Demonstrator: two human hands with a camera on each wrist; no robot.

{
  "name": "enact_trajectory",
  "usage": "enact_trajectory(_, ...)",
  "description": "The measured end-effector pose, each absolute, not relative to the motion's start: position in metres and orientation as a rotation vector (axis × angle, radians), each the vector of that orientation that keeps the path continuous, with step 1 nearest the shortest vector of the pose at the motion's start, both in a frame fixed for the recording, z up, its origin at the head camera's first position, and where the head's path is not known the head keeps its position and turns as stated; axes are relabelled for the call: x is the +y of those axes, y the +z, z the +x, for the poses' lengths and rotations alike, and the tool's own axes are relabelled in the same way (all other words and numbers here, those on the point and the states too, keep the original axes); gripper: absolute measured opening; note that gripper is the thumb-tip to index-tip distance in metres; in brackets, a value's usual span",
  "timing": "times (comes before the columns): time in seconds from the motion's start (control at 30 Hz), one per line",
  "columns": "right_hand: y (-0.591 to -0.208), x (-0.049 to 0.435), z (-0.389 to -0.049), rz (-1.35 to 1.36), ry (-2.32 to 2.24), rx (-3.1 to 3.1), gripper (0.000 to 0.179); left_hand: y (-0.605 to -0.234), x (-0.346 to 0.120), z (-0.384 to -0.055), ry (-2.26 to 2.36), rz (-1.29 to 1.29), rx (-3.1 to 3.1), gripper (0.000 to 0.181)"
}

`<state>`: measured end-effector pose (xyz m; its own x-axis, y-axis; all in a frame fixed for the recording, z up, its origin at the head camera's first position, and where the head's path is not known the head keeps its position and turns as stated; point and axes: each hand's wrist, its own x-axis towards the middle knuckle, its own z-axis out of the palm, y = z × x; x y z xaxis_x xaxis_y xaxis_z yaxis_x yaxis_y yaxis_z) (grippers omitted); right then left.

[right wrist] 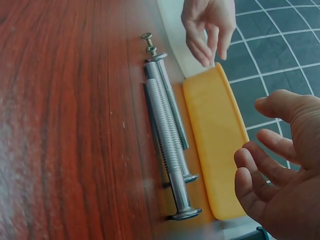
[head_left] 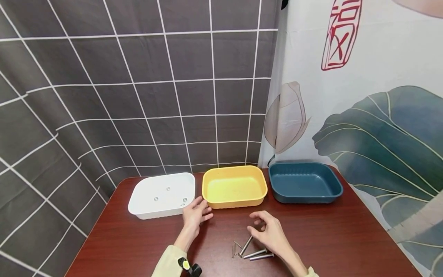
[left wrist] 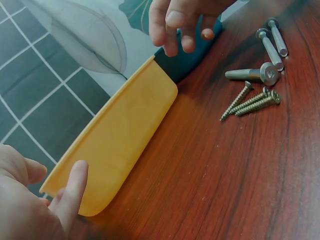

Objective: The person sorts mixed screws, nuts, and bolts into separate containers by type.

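My left hand (head_left: 195,215) is at the gap between the white tray (head_left: 152,214) and the yellow tray (head_left: 235,204), fingers loosely spread beside the yellow tray's near left corner. Nothing shows in its grasp. Over the table, my right hand (head_left: 271,234) hovers with fingers loosely bent and holds nothing in the right wrist view. Three thick silver bolts (head_left: 255,254) lie just below it; one (left wrist: 245,75) points its head toward the screws in the left wrist view. Three thin brass-toned screws (left wrist: 257,104) lie together beside the bolts.
Several small round silvery pieces (head_left: 156,199) lie in the white tray. A dark blue tray (head_left: 304,200) stands at the back right. All three trays are along the far edge of the reddish-brown table (head_left: 138,246), before a grey gridded curtain (head_left: 194,96).
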<state>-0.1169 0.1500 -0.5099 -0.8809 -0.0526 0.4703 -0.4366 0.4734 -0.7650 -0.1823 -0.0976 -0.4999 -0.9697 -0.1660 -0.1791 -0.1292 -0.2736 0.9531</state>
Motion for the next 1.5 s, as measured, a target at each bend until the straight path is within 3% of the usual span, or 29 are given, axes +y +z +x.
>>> enact_trajectory(1.5, -0.525, 0.129, -0.100, 0.540, 1.409, -2.276, 0.029, -0.502, -0.089, -0.199, -2.613, 0.407, -1.683, 0.056)
